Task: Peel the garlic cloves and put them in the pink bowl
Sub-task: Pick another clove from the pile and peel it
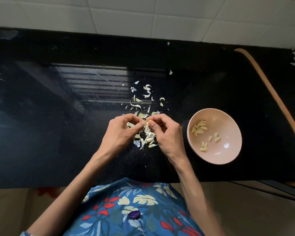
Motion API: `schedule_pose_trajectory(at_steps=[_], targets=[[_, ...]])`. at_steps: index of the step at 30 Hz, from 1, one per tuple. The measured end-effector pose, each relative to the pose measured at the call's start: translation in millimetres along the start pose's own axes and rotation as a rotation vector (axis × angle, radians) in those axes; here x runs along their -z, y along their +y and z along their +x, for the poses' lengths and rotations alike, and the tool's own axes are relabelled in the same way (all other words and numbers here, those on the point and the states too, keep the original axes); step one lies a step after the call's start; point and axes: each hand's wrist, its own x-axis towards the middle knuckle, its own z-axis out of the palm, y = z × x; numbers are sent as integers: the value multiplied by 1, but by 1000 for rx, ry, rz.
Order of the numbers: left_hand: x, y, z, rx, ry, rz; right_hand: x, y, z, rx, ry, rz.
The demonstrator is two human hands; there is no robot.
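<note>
A small garlic clove [145,123] is pinched between the fingertips of my left hand [121,132] and my right hand [167,133], held just above the black counter [58,133]. Both hands have their fingers curled around it. Under and beyond the hands lies a scatter of pale garlic skins [143,99], with a heap of skins and cloves [149,139] between my wrists. The pink bowl [228,155] stands to the right of my right hand and holds several peeled cloves [199,128].
A white tiled wall [143,14] runs behind the counter. An orange hose [276,99] curves along the counter's right side. The counter's front edge is against my patterned blue clothing [134,206].
</note>
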Motion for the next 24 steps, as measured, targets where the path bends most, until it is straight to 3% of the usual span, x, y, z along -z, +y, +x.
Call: schedule_pose_trajectory(at_steps=[10,16,24], targets=[[1,-4,0,63,122,-30,-9,-1,-1,-127,253,333],[5,-5,0,47,54,97,-6,-6,-6,-270,123,650],[9,0,-3,37,107,-15,-3,-4,-5,-265,81,586]])
